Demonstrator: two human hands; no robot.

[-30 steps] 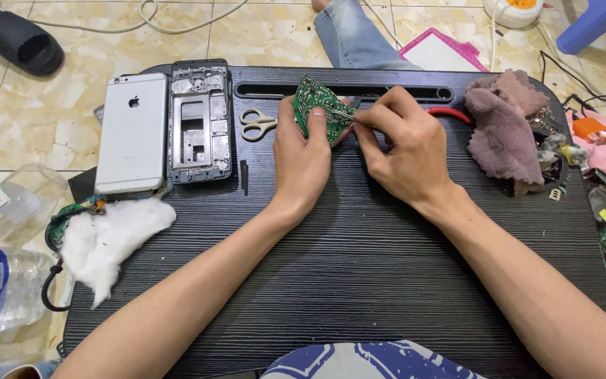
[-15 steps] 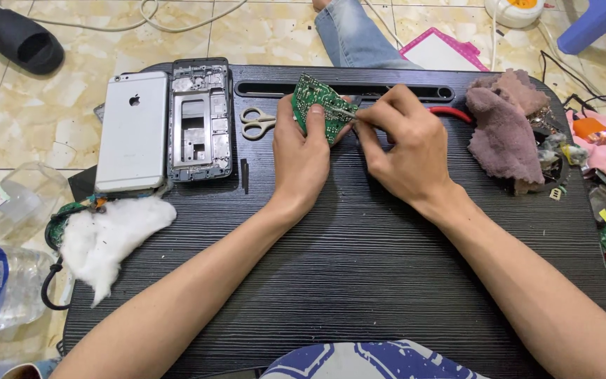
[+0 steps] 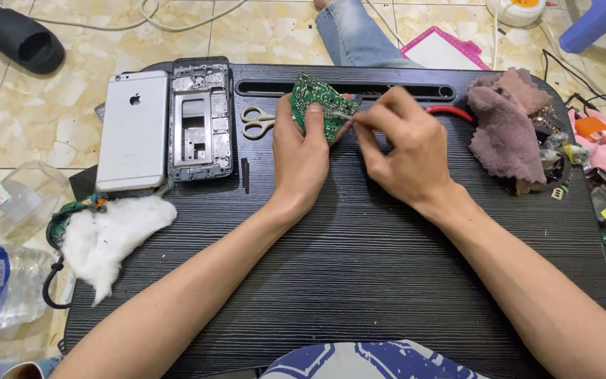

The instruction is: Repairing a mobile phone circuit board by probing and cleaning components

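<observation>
Bright, even light from overhead; shadows under the hands are soft and short. The tiled floor (image 3: 22,119) shines faintly. Sharp focus throughout, with slight wide-angle bending at edges.

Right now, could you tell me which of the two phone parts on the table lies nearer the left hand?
The open dark phone frame, its inner cut-outs showing, lies nearer the left hand. The silver phone back lies beyond it, at the table's left edge.

Black ribbed table (image 3: 359,281) on glossy beige tiled floor (image 3: 29,119)
</observation>
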